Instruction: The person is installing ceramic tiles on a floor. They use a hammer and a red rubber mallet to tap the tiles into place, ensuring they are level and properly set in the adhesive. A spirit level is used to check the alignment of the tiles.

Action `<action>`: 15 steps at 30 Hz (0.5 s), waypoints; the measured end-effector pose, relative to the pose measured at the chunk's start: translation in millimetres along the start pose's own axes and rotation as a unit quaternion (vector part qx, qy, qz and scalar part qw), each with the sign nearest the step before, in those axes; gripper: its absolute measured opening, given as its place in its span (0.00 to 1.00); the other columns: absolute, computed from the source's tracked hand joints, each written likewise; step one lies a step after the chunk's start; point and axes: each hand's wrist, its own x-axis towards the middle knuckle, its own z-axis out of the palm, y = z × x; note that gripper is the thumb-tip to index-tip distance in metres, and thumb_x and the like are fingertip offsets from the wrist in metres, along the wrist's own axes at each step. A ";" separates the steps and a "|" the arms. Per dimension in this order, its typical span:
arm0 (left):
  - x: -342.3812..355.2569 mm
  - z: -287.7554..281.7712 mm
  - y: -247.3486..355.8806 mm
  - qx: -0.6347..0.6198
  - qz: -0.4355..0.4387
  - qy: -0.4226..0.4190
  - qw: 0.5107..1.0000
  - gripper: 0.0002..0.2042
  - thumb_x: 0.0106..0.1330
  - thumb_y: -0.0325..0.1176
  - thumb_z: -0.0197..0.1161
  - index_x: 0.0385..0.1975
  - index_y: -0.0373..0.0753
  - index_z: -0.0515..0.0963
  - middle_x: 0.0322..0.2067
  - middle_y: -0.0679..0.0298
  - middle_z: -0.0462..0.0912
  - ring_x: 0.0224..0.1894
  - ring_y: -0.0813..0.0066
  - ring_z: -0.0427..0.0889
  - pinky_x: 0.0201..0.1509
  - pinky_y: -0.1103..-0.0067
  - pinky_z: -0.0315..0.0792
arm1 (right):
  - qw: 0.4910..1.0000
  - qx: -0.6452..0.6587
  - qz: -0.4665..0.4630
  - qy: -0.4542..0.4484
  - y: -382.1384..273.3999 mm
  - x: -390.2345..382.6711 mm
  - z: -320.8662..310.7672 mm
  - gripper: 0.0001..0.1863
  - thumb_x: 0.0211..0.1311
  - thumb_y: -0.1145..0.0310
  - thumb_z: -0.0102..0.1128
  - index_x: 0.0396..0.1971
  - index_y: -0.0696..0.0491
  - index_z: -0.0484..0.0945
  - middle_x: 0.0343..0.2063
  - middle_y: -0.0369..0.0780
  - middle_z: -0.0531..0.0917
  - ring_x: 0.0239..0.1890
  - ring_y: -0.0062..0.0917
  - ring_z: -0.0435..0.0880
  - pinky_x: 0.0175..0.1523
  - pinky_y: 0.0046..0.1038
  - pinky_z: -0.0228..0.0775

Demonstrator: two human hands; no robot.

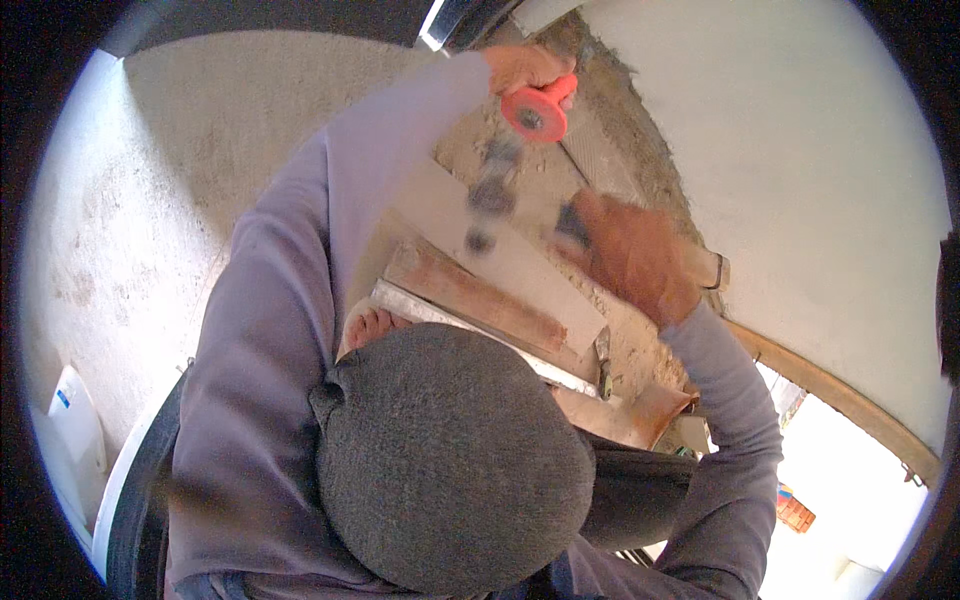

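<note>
Dark grey cap fills the head view's lower middle, nearest the camera. Beyond it, the left hand is wrapped round one red flanged grip, top centre; its disc faces the camera, its long axis slanting up-right. The right hand, motion-blurred, clasps one pale handle; the dark head is smeared. One reddish board and one pale bar, partly cap-hidden, lie below.
</note>
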 end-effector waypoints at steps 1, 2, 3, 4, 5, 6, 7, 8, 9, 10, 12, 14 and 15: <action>-2.8 5.0 -2.4 -0.009 0.011 0.009 1.000 0.25 0.71 0.50 0.33 0.36 0.34 0.72 0.28 0.60 0.80 0.27 0.71 0.80 0.30 0.69 0.77 | 0.999 -0.003 -0.051 0.004 -4.4 -3.8 -1.5 0.25 0.55 0.43 0.51 0.30 0.54 0.69 0.24 0.44 0.78 0.28 0.40 0.80 0.29 0.38 0.71; -4.8 9.8 -3.3 -0.019 0.022 0.019 0.999 0.26 0.71 0.50 0.32 0.36 0.34 0.72 0.28 0.60 0.80 0.27 0.70 0.80 0.31 0.69 0.77 | 0.992 -0.015 -0.122 0.003 -5.0 -5.3 0.9 0.25 0.54 0.43 0.53 0.31 0.54 0.69 0.24 0.44 0.78 0.29 0.40 0.80 0.30 0.38 0.72; -5.1 13.3 -0.3 0.000 0.021 0.022 1.000 0.26 0.71 0.50 0.32 0.35 0.34 0.72 0.28 0.59 0.80 0.27 0.70 0.80 0.32 0.69 0.77 | 0.993 -0.018 -0.117 -0.013 2.0 -3.4 4.2 0.25 0.55 0.44 0.53 0.31 0.54 0.69 0.24 0.44 0.78 0.28 0.40 0.80 0.30 0.39 0.72; -11.0 16.9 7.0 0.019 0.021 0.023 0.999 0.26 0.71 0.50 0.33 0.35 0.33 0.73 0.28 0.59 0.80 0.26 0.69 0.79 0.32 0.69 0.77 | 0.993 -0.020 -0.110 -0.029 13.3 2.9 7.4 0.25 0.55 0.44 0.53 0.31 0.54 0.69 0.24 0.45 0.78 0.28 0.41 0.80 0.30 0.39 0.72; -13.5 18.9 8.6 0.033 0.020 0.027 0.999 0.26 0.71 0.50 0.33 0.35 0.33 0.73 0.28 0.59 0.80 0.26 0.69 0.79 0.32 0.69 0.77 | 0.993 -0.023 -0.108 -0.048 25.1 9.1 7.8 0.24 0.55 0.45 0.53 0.32 0.54 0.69 0.23 0.45 0.79 0.27 0.41 0.80 0.30 0.39 0.71; -8.7 20.2 2.6 0.034 0.026 0.016 0.999 0.26 0.71 0.51 0.33 0.33 0.35 0.72 0.27 0.60 0.79 0.25 0.69 0.79 0.32 0.70 0.76 | 0.999 0.044 0.026 0.005 37.7 16.3 2.3 0.24 0.56 0.46 0.53 0.33 0.56 0.69 0.22 0.47 0.79 0.25 0.43 0.80 0.30 0.41 0.71; -0.6 15.5 -6.7 0.036 0.035 0.010 0.999 0.26 0.70 0.53 0.32 0.31 0.36 0.72 0.25 0.61 0.78 0.25 0.69 0.78 0.31 0.70 0.75 | 0.997 0.052 0.041 0.026 33.5 15.4 1.9 0.24 0.56 0.46 0.53 0.34 0.56 0.69 0.22 0.47 0.79 0.25 0.43 0.80 0.30 0.41 0.71; 1.7 14.0 -7.9 0.042 0.043 0.002 0.998 0.27 0.70 0.54 0.32 0.29 0.37 0.72 0.24 0.62 0.78 0.24 0.70 0.77 0.30 0.71 0.74 | 0.995 0.063 0.059 0.050 28.2 11.8 6.1 0.25 0.56 0.46 0.53 0.34 0.56 0.69 0.21 0.48 0.79 0.24 0.43 0.80 0.29 0.41 0.71; 3.6 9.8 -7.3 0.029 0.035 0.008 0.999 0.27 0.70 0.54 0.32 0.29 0.37 0.72 0.24 0.62 0.78 0.24 0.70 0.77 0.30 0.71 0.74 | 0.992 0.075 0.076 0.073 21.9 9.0 8.3 0.25 0.56 0.46 0.53 0.34 0.56 0.69 0.21 0.48 0.79 0.24 0.44 0.80 0.29 0.41 0.71; 1.8 11.6 -3.5 0.016 0.026 0.009 0.999 0.27 0.70 0.54 0.32 0.29 0.37 0.72 0.23 0.62 0.78 0.24 0.70 0.77 0.29 0.71 0.74 | 0.996 0.061 0.065 0.031 13.1 7.9 -1.1 0.26 0.55 0.45 0.54 0.34 0.56 0.69 0.21 0.49 0.79 0.24 0.43 0.80 0.28 0.40 0.71; -3.1 13.7 3.7 -0.012 0.008 0.012 1.000 0.27 0.70 0.54 0.32 0.29 0.37 0.72 0.23 0.62 0.78 0.23 0.70 0.77 0.29 0.71 0.73 | 0.993 0.039 -0.095 0.054 8.0 0.7 2.6 0.26 0.55 0.44 0.53 0.33 0.55 0.69 0.20 0.48 0.79 0.23 0.43 0.80 0.27 0.41 0.70; -7.0 19.9 6.9 -0.041 -0.013 0.009 0.999 0.27 0.70 0.54 0.32 0.28 0.37 0.72 0.23 0.62 0.78 0.23 0.69 0.77 0.29 0.72 0.73 | 0.979 0.002 -0.201 0.043 9.4 -4.8 6.4 0.26 0.54 0.43 0.54 0.33 0.55 0.69 0.22 0.49 0.79 0.24 0.43 0.80 0.28 0.40 0.71; -7.1 24.7 10.3 -0.035 -0.022 0.023 0.999 0.27 0.70 0.54 0.33 0.29 0.37 0.72 0.23 0.62 0.78 0.23 0.69 0.77 0.29 0.72 0.73 | 0.993 0.031 -0.109 0.025 23.0 -1.3 6.1 0.26 0.53 0.43 0.54 0.33 0.55 0.69 0.23 0.49 0.79 0.25 0.43 0.80 0.28 0.41 0.71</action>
